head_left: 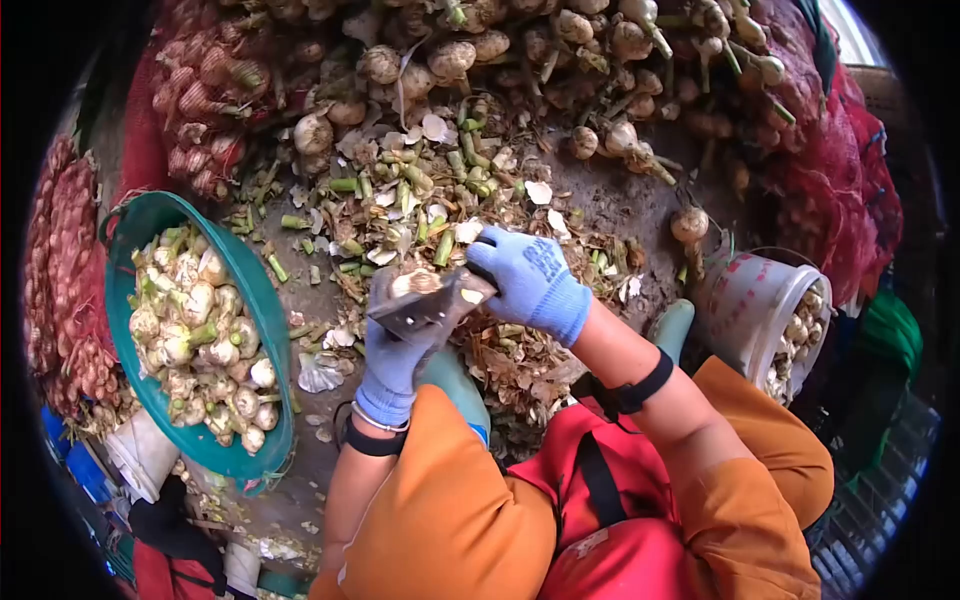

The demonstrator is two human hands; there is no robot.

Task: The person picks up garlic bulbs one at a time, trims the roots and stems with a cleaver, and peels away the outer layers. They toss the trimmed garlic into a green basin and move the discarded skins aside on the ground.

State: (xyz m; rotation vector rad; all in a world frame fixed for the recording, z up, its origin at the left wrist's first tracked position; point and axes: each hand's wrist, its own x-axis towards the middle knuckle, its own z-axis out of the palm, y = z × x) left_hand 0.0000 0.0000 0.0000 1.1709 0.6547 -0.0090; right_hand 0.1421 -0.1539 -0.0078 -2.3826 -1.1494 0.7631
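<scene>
My right hand (532, 277), in a light blue knit glove, is closed around the handle of a broad-bladed knife (425, 311). The blade points left and crosses in front of my left hand (388, 362), gloved the same way. Held in my left fingers is a garlic bulb (416, 282), just behind the blade, which overlaps part of it and of the hand. Cut green stems and papery skins (410, 190) lie heaped on the ground beyond and below both hands.
To the left, a green basket (277, 400) holds many trimmed garlic bulbs (200, 325). A white bucket (745, 305) with garlic leans at the right. Untrimmed garlic (450, 60) is piled at the back, with red mesh sacks (845, 190) at the sides. My boots (455, 385) stand close below.
</scene>
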